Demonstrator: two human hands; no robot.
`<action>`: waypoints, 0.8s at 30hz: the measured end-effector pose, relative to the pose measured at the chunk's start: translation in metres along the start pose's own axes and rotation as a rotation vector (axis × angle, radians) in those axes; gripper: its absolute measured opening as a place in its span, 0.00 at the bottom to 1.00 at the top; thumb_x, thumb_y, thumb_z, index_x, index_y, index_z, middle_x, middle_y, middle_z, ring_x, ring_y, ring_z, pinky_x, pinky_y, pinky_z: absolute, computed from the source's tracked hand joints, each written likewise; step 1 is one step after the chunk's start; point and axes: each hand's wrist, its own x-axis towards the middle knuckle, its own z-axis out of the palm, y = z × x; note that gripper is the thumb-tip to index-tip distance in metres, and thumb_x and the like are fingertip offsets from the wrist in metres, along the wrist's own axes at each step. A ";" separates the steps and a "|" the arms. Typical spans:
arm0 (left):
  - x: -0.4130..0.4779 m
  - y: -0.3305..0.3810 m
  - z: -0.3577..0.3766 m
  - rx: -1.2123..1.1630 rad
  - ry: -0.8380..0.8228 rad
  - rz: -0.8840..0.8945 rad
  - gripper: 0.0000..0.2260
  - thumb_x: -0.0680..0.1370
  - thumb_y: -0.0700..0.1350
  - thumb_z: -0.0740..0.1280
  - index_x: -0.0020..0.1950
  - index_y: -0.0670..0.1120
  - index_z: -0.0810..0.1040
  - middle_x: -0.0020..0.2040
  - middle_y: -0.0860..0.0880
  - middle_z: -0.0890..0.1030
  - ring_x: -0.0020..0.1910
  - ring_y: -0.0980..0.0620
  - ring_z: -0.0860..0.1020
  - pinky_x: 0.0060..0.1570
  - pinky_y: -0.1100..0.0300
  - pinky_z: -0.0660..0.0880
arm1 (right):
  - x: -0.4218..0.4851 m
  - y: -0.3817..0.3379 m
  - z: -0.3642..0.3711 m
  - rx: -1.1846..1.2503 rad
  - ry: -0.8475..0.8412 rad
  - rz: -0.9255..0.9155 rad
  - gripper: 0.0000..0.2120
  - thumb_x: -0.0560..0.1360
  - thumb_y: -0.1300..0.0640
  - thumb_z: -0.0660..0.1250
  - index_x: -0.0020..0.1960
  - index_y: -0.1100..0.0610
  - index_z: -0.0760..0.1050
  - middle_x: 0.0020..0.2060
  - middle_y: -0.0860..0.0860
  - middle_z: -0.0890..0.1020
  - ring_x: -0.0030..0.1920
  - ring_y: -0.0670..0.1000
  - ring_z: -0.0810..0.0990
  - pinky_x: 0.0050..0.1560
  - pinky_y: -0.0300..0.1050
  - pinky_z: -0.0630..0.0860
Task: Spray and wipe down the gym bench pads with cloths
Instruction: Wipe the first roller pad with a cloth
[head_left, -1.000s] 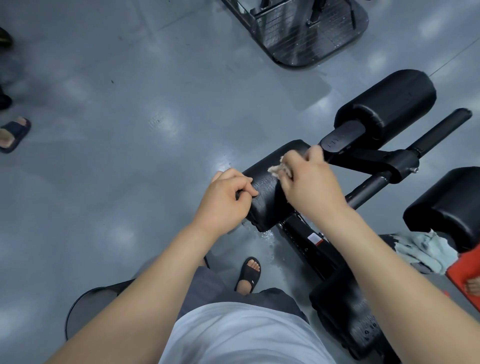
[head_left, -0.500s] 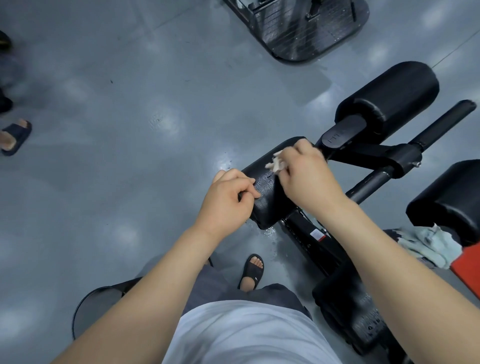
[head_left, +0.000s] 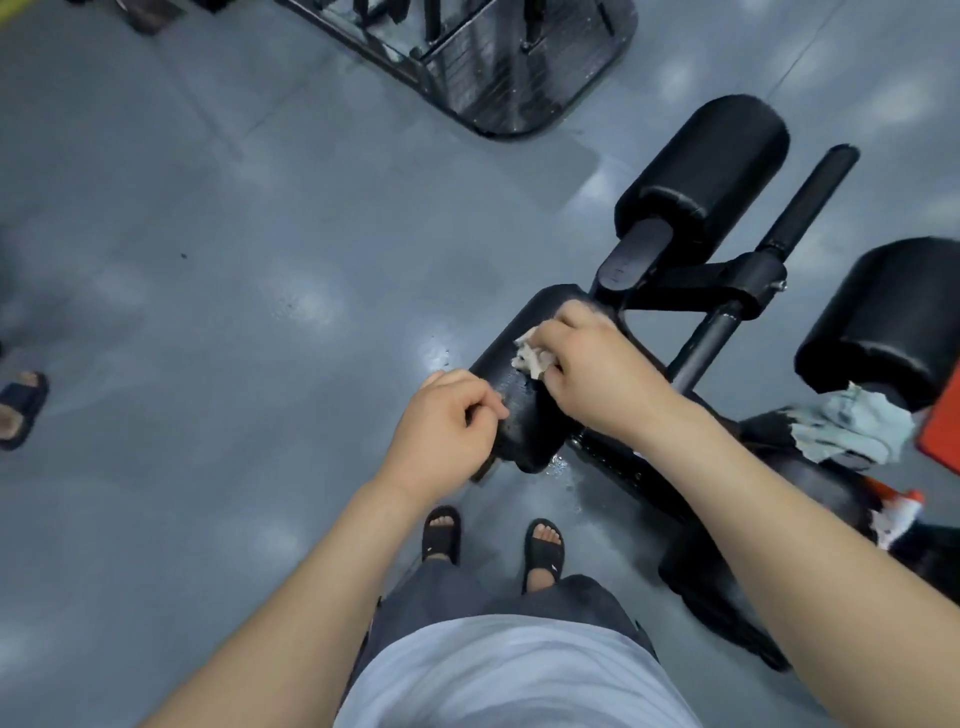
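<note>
A black roller pad (head_left: 519, 410) of the gym bench lies just in front of me. My right hand (head_left: 597, 369) presses a small whitish cloth (head_left: 530, 358) onto the top of that pad. My left hand (head_left: 447, 426) grips the pad's near left end with curled fingers. Two more black roller pads stand beyond: one at the upper middle (head_left: 711, 171) and one at the right (head_left: 893, 322). A pale blue cloth (head_left: 847, 426) lies crumpled on the bench frame at the right.
The bench's black frame and bar (head_left: 727, 312) run rightward from the pad. A black metal machine base (head_left: 514, 57) stands at the top. A red object (head_left: 940, 436) shows at the right edge. Another person's sandalled foot (head_left: 18, 405) is at far left. Wet spots (head_left: 561, 467) mark the grey floor.
My right hand with the whitish cloth has slid along the pad's top. The view has tilted down, so both my sandalled feet now show.
</note>
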 end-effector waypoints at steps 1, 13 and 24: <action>0.005 0.000 -0.004 -0.029 -0.025 -0.015 0.14 0.73 0.33 0.65 0.38 0.50 0.83 0.43 0.55 0.83 0.49 0.57 0.77 0.50 0.69 0.70 | -0.003 0.000 -0.002 0.018 0.002 0.000 0.12 0.76 0.61 0.63 0.57 0.57 0.80 0.52 0.54 0.74 0.52 0.62 0.75 0.55 0.55 0.75; 0.054 -0.021 -0.031 -0.061 -0.251 -0.032 0.14 0.75 0.43 0.65 0.59 0.54 0.79 0.59 0.55 0.76 0.57 0.57 0.76 0.63 0.51 0.75 | 0.012 0.002 0.002 -0.038 0.182 0.355 0.13 0.79 0.62 0.60 0.60 0.58 0.79 0.54 0.56 0.75 0.50 0.64 0.74 0.57 0.55 0.72; 0.074 -0.033 -0.028 -0.055 -0.463 0.035 0.20 0.70 0.51 0.64 0.61 0.57 0.77 0.59 0.57 0.72 0.60 0.58 0.76 0.64 0.50 0.76 | 0.004 -0.018 0.009 -0.004 0.298 0.530 0.13 0.77 0.63 0.62 0.59 0.56 0.78 0.54 0.55 0.73 0.55 0.62 0.74 0.53 0.48 0.72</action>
